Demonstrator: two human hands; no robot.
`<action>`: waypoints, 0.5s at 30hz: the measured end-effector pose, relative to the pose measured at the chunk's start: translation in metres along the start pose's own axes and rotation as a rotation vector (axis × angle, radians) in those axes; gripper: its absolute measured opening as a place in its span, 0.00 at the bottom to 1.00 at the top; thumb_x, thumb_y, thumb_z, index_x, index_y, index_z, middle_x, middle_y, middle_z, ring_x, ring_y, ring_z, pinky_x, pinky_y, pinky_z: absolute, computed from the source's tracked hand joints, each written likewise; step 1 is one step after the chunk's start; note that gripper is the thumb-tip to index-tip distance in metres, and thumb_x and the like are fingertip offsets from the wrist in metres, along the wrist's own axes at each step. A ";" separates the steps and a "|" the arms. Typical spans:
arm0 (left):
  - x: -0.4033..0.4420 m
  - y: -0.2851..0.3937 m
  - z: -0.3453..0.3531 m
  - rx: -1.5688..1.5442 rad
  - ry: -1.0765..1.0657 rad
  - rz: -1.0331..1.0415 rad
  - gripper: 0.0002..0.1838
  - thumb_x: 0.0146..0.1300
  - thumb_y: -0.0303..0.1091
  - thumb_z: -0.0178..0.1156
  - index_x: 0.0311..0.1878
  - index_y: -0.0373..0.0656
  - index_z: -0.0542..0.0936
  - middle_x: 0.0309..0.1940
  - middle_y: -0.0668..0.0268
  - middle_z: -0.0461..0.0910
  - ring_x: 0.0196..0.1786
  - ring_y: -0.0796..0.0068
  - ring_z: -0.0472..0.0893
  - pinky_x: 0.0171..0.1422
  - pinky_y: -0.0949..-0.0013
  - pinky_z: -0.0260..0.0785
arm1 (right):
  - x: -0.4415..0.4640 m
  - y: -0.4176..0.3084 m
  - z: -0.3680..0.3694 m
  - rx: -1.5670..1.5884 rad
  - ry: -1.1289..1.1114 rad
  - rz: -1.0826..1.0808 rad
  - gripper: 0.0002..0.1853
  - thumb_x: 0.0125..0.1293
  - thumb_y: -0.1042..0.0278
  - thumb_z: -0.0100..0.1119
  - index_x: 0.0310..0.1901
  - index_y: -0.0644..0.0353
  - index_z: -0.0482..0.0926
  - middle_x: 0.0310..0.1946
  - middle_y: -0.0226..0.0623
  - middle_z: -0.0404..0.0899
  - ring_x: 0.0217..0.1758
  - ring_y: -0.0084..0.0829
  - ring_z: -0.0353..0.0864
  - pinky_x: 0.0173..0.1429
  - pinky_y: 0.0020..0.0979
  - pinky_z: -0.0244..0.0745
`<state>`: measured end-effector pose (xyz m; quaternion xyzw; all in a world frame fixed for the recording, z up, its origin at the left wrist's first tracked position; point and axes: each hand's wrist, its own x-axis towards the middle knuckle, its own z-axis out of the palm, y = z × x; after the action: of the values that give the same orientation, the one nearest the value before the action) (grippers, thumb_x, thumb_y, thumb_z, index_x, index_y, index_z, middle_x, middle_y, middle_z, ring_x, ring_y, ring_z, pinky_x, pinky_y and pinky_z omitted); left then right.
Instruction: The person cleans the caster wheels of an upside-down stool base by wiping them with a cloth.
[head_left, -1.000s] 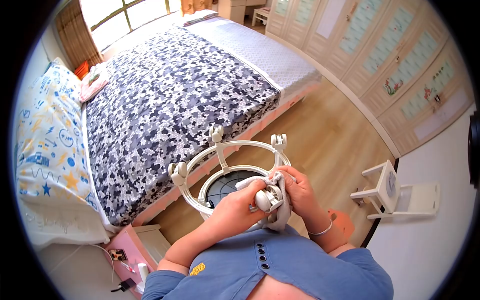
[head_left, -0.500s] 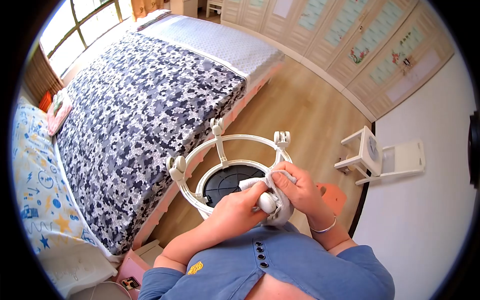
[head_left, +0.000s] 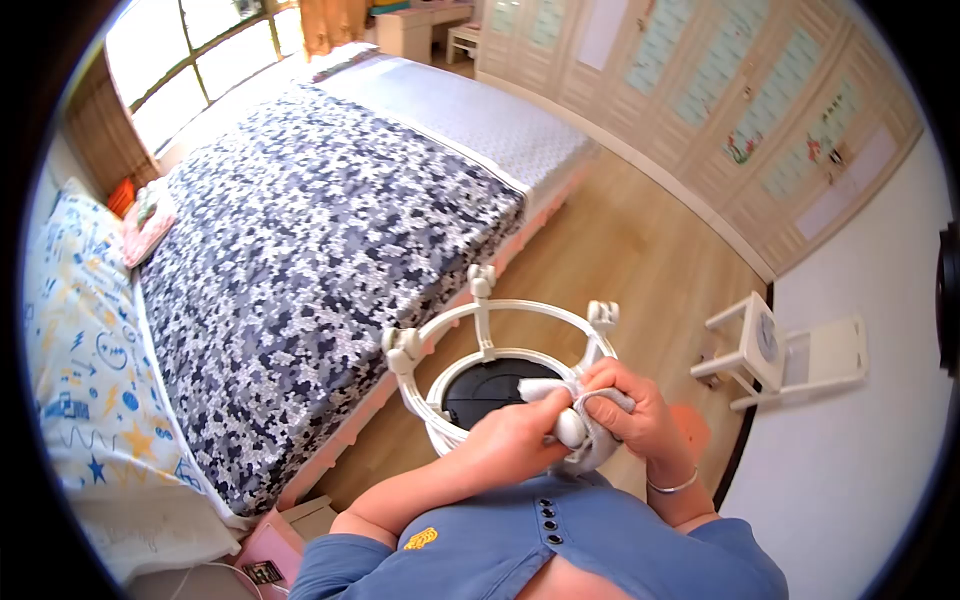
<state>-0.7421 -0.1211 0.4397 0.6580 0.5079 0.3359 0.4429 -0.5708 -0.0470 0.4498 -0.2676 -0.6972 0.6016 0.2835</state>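
A white ring-shaped frame with caster wheels stands upside down in front of my body. Its wheels point up, and a black disc sits inside the lower ring. My left hand grips a light grey cloth beside the nearest caster wheel. The cloth is wrapped partly around that wheel. My right hand is closed on the other side of the same cloth, its thumb pressing on a fold. Other casters, such as the far one, are uncovered.
A bed with a patterned cover runs along the left. At right, a small white chair is near the wall. Behind my right hand is an orange object. Wardrobe doors line the back, and a pink cabinet is at lower left.
The view has shifted, so the whole scene appears lower and farther right. My right hand has turned slightly on the cloth, and a rolled end now sticks out past its fingers.
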 end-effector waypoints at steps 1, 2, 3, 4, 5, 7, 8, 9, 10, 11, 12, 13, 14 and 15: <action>0.000 -0.002 0.002 0.021 0.007 0.013 0.18 0.52 0.34 0.58 0.44 0.44 0.65 0.32 0.53 0.77 0.35 0.49 0.77 0.35 0.53 0.69 | 0.002 -0.004 0.003 -0.033 0.068 0.083 0.06 0.62 0.69 0.55 0.34 0.63 0.75 0.31 0.29 0.72 0.37 0.17 0.69 0.40 0.21 0.66; 0.000 -0.003 0.002 0.033 0.012 0.007 0.18 0.52 0.34 0.58 0.45 0.45 0.65 0.32 0.52 0.77 0.34 0.48 0.77 0.35 0.53 0.69 | 0.007 -0.010 0.006 -0.047 0.102 0.184 0.07 0.62 0.68 0.55 0.31 0.62 0.74 0.25 0.25 0.72 0.32 0.14 0.68 0.34 0.19 0.65; -0.001 -0.002 0.001 0.052 0.023 0.000 0.19 0.52 0.35 0.58 0.46 0.45 0.65 0.31 0.52 0.77 0.34 0.48 0.77 0.35 0.52 0.69 | 0.011 -0.011 0.007 -0.037 0.072 0.155 0.07 0.62 0.68 0.55 0.31 0.62 0.74 0.25 0.25 0.72 0.32 0.14 0.68 0.34 0.19 0.65; -0.003 0.002 -0.002 0.064 0.031 -0.028 0.19 0.52 0.34 0.58 0.46 0.46 0.64 0.30 0.51 0.77 0.33 0.47 0.77 0.34 0.51 0.68 | 0.017 -0.011 0.007 -0.039 0.073 0.199 0.06 0.62 0.68 0.55 0.32 0.62 0.74 0.24 0.24 0.72 0.31 0.14 0.68 0.33 0.19 0.65; -0.005 0.000 -0.002 0.043 0.063 -0.012 0.18 0.52 0.34 0.58 0.45 0.46 0.64 0.29 0.51 0.77 0.33 0.47 0.77 0.34 0.51 0.67 | 0.021 -0.010 0.008 -0.043 0.072 0.245 0.06 0.62 0.68 0.54 0.33 0.62 0.74 0.23 0.23 0.71 0.29 0.14 0.67 0.33 0.19 0.65; -0.009 -0.002 -0.005 0.010 0.092 -0.017 0.18 0.51 0.30 0.59 0.44 0.43 0.64 0.28 0.52 0.76 0.34 0.49 0.77 0.34 0.57 0.68 | 0.023 -0.002 0.011 -0.024 0.010 0.181 0.06 0.62 0.68 0.53 0.35 0.62 0.73 0.25 0.25 0.72 0.31 0.14 0.67 0.34 0.19 0.65; -0.013 0.003 -0.010 0.017 0.081 -0.045 0.17 0.52 0.30 0.59 0.42 0.43 0.63 0.28 0.53 0.76 0.34 0.49 0.77 0.35 0.57 0.67 | 0.023 0.002 0.013 -0.009 -0.032 0.074 0.06 0.62 0.69 0.53 0.36 0.62 0.73 0.28 0.27 0.72 0.33 0.15 0.68 0.38 0.20 0.65; -0.017 0.003 -0.012 0.031 0.109 -0.047 0.17 0.52 0.30 0.59 0.42 0.43 0.63 0.28 0.53 0.76 0.34 0.49 0.77 0.35 0.57 0.67 | 0.022 0.004 0.014 0.008 -0.068 -0.028 0.06 0.62 0.69 0.53 0.37 0.62 0.73 0.31 0.29 0.72 0.36 0.17 0.68 0.41 0.21 0.66; -0.022 0.002 -0.013 0.037 0.120 -0.046 0.17 0.52 0.30 0.60 0.42 0.43 0.63 0.28 0.53 0.76 0.35 0.49 0.77 0.35 0.57 0.67 | 0.022 0.005 0.010 -0.004 -0.191 -0.118 0.08 0.61 0.70 0.53 0.40 0.62 0.73 0.38 0.33 0.69 0.42 0.22 0.68 0.48 0.24 0.64; -0.026 0.002 -0.014 0.042 0.129 -0.045 0.17 0.53 0.30 0.60 0.41 0.43 0.62 0.28 0.53 0.76 0.35 0.49 0.77 0.35 0.57 0.67 | 0.024 0.004 0.009 -0.001 -0.210 -0.134 0.08 0.61 0.70 0.53 0.40 0.62 0.73 0.38 0.33 0.69 0.42 0.22 0.68 0.48 0.24 0.64; -0.030 0.004 -0.015 0.053 0.152 -0.043 0.17 0.53 0.31 0.60 0.40 0.43 0.62 0.28 0.53 0.75 0.34 0.49 0.77 0.34 0.56 0.67 | 0.024 0.002 0.010 0.029 -0.285 -0.146 0.09 0.61 0.69 0.53 0.42 0.62 0.73 0.41 0.34 0.68 0.43 0.24 0.67 0.49 0.25 0.63; -0.034 0.004 -0.014 0.061 0.169 -0.045 0.17 0.53 0.31 0.60 0.40 0.43 0.62 0.28 0.53 0.75 0.34 0.49 0.77 0.34 0.56 0.67 | 0.025 0.001 0.010 0.059 -0.358 -0.155 0.10 0.61 0.69 0.53 0.43 0.62 0.73 0.43 0.35 0.67 0.44 0.25 0.67 0.51 0.26 0.62; -0.036 0.003 -0.013 0.046 0.181 -0.045 0.17 0.53 0.31 0.60 0.41 0.43 0.62 0.28 0.53 0.75 0.34 0.49 0.77 0.34 0.56 0.67 | 0.028 0.001 0.009 0.055 -0.393 -0.166 0.11 0.62 0.68 0.53 0.44 0.62 0.73 0.44 0.35 0.66 0.45 0.25 0.67 0.52 0.27 0.62; -0.039 0.003 -0.013 0.030 0.191 -0.044 0.17 0.53 0.31 0.60 0.41 0.43 0.62 0.28 0.53 0.75 0.35 0.48 0.77 0.34 0.56 0.67 | 0.029 0.000 0.012 0.056 -0.406 -0.176 0.11 0.62 0.68 0.53 0.44 0.62 0.73 0.44 0.35 0.66 0.45 0.25 0.67 0.52 0.27 0.62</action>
<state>-0.7626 -0.1560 0.4475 0.6183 0.5670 0.3797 0.3900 -0.5999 -0.0347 0.4506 -0.0711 -0.7436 0.6352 0.1962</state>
